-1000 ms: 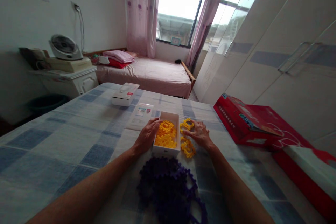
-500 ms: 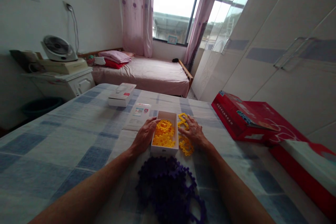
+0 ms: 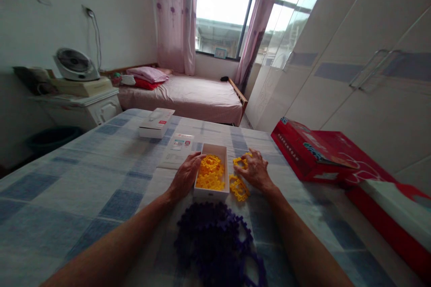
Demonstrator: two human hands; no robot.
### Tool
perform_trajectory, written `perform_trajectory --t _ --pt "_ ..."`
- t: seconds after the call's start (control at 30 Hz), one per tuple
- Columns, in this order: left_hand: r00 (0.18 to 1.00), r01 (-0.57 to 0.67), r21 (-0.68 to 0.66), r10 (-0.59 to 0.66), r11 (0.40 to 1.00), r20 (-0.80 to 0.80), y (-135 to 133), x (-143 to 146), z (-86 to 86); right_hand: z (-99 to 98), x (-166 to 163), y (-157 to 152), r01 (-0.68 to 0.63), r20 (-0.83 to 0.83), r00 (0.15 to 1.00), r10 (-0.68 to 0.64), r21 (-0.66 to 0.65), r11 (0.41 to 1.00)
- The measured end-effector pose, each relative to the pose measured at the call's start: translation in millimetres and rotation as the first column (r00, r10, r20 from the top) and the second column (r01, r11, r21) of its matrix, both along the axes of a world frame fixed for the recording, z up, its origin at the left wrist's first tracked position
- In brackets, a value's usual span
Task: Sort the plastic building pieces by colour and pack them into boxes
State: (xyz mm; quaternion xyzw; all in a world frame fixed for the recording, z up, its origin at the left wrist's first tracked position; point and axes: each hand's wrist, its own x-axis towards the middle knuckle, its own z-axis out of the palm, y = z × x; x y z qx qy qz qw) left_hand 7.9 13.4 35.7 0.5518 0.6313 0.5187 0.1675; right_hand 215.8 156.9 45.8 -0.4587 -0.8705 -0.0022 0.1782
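White and grey, a fan sits on a cream box atop the nightstand at far left. Next comes a bed with a pink cover, beyond the table. On the checked tablecloth, a white carton lies near the far edge, with a printed leaflet nearer the person. The left hand lies along the left side of an open white box, thumb by the rim; whether it grips or merely rests, I cannot tell. Yellow toothed pieces fill much of that box. Dark purple pieces are heaped just in front of it. Along its right side lie loose yellow pieces. The right hand curves over another yellow piece just beyond them, thumb and fingers apart; I cannot tell whether it pinches the piece. Farther right stands a red box, near a pale wardrobe.
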Motion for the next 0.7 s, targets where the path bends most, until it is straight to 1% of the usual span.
perform_trajectory --t 0.13,0.27,0.33,0.4,0.53,0.7 --pt "1.0 -0.006 -0.001 0.006 1.0 0.004 -1 1 1.1 -2.5 3 4 -0.029 -0.01 1.0 0.028 -0.077 0.997" --pt "1.0 0.0 -0.009 0.0 1.0 0.012 0 1 -0.2 3.6 5 4 -0.047 -0.028 0.999 0.045 -0.046 0.998" --pt "1.0 0.003 -0.009 -0.003 1.0 0.021 0 0 -1.2 6.9 6 4 -0.057 -0.033 0.998 0.055 -0.058 0.997" --pt "1.0 0.005 -0.009 -0.005 1.0 0.023 0 0 -1.7 7.9 6 5 -0.04 -0.042 0.998 0.037 -0.063 0.997" --pt "1.0 0.01 -0.015 -0.01 1.0 0.018 -1 0 -0.1 1.8 5 6 -0.014 -0.058 0.998 0.012 -0.033 0.999" --pt "1.0 -0.002 -0.01 0.002 1.0 0.015 -1 1 2.4 -4.6 -1 2 -0.057 0.006 0.998 0.059 -0.134 0.989"
